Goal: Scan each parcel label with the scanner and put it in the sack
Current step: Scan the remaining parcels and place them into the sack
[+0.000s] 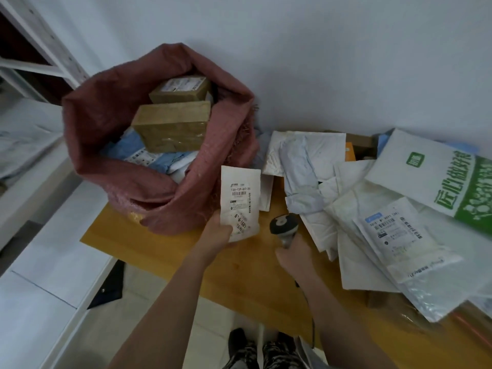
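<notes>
My left hand (219, 234) grips the bottom edge of a small white parcel (241, 193), holding it upright with its barcode label facing me, just right of the sack. In my right hand (294, 255) is the handle of a black and grey scanner (282, 225), whose head points up toward the parcel. The pink woven sack (111, 115) stands open on the wooden table (255, 275) and holds two brown boxes (173, 123) on top of blue and white mail bags.
A heap of white and pale blue mail bags (354, 206) covers the table's right side, with a green-printed white bag (436, 177) at the far right. White shelving (40, 62) stands at left. The scanner cable hangs off the table's near edge.
</notes>
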Demonstrator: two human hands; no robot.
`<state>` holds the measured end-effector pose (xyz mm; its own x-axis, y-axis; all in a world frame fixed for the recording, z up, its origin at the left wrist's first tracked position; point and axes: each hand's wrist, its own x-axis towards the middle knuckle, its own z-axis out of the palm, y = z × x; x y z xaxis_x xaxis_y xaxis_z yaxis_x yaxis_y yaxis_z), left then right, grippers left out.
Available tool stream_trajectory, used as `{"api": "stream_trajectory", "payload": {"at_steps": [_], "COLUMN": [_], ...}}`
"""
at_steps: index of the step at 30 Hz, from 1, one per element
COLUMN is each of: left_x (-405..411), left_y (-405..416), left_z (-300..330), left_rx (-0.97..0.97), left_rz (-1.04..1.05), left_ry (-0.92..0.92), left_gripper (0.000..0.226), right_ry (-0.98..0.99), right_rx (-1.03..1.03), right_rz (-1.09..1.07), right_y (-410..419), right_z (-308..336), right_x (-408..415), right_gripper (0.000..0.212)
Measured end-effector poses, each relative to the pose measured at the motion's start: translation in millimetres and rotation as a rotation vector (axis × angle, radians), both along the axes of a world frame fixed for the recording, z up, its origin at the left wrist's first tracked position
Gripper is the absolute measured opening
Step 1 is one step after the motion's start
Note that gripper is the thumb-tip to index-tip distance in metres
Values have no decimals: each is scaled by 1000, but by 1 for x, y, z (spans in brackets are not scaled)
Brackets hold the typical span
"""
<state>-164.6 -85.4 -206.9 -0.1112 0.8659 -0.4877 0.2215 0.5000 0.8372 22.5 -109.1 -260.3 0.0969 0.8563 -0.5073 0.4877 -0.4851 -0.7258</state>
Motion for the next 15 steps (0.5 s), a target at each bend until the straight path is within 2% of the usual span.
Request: {"api": "stream_trajectory", "payload": {"at_steps": [7,11,15], "left_x": [-1,1,4], "left_y": [-13,-8,3], "left_z": [25,44,71], "left_rx": [11,50,113], "left_rz": [45,50,158], "left_ry": [-185,-243,-343], "left_gripper": [55,54,44], "right_ry": [69,63,60], "right_rx": [296,364,454], "right_rz": [-101,-86,-107], "right_y": [-2,0,-2], "right_z": [65,105,134], "right_x": [4,3,-1], "right_gripper": [12,19,19]}}
